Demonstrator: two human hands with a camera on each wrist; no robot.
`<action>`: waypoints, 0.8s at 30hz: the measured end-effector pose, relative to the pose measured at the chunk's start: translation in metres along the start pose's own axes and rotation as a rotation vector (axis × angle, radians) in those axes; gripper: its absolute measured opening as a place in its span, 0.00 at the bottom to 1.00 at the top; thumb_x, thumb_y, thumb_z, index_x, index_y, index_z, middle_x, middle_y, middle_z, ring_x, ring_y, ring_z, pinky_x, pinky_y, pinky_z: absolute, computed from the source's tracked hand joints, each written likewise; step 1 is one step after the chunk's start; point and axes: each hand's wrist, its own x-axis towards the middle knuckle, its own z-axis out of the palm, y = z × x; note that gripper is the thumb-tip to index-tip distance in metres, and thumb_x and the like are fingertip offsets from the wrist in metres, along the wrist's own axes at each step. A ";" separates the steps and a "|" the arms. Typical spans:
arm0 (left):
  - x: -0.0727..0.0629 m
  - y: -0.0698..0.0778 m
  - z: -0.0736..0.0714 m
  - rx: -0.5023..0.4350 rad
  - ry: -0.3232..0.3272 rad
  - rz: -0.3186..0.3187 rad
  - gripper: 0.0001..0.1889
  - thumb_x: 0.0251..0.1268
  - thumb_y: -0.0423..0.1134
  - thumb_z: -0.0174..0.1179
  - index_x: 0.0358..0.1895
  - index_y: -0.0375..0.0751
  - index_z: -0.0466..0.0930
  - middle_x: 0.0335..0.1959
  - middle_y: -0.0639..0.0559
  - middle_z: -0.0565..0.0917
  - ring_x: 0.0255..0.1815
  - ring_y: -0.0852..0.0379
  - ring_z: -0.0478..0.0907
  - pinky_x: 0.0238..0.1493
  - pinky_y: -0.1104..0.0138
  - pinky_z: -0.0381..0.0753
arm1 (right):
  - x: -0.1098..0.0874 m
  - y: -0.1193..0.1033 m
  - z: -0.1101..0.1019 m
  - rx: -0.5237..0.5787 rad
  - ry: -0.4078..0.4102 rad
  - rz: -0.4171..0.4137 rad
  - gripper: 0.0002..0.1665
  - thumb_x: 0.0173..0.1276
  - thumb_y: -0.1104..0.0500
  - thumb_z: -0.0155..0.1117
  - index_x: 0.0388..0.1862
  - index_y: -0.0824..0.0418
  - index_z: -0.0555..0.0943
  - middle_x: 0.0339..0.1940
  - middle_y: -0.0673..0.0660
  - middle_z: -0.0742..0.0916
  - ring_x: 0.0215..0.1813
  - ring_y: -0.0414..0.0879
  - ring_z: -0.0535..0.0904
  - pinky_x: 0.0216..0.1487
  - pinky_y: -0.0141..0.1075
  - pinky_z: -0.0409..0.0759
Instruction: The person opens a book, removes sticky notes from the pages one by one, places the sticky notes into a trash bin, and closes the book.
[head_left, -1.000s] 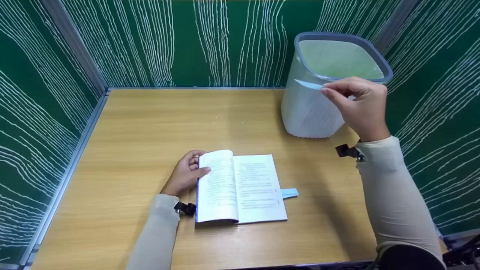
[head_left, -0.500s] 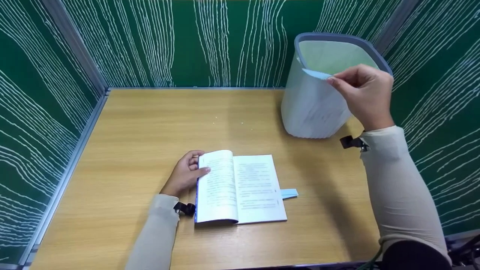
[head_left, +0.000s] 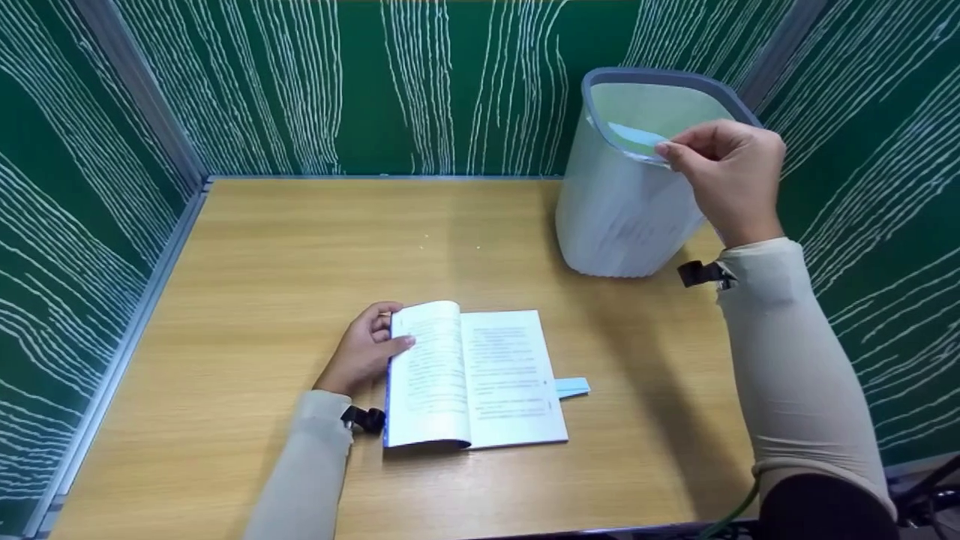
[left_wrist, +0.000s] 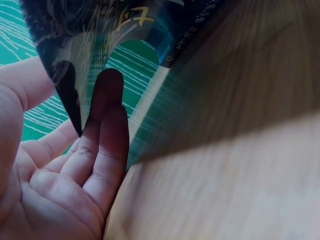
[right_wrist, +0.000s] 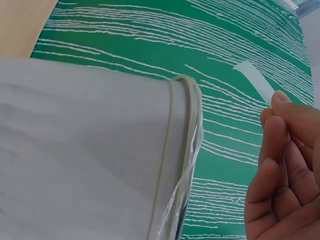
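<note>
Fingers of the right hand (head_left: pixel 739 178) pinch a blue strip (head_left: pixel 634 135) up by the far right bin (head_left: pixel 630 214); the left hand (head_left: pixel 358 349) grips the near book (head_left: pixel 510 375), likely so it stays open.

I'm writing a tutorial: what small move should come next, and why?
Probably ease the blue strip farther over the bin: the right hand pinches one end, and in the head view the free end shows against the opening, the pinched end near the front rim.

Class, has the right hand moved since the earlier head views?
Yes: judged against the bin, the right hand has moved upward and slightly rightward in frame.
</note>
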 end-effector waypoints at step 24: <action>0.001 0.001 -0.001 0.000 -0.007 0.000 0.32 0.59 0.29 0.74 0.67 0.41 0.72 0.49 0.40 0.82 0.42 0.48 0.85 0.41 0.62 0.89 | 0.031 0.040 0.000 -0.024 0.044 0.179 0.23 0.58 0.39 0.73 0.47 0.51 0.92 0.47 0.50 0.92 0.45 0.39 0.85 0.57 0.30 0.83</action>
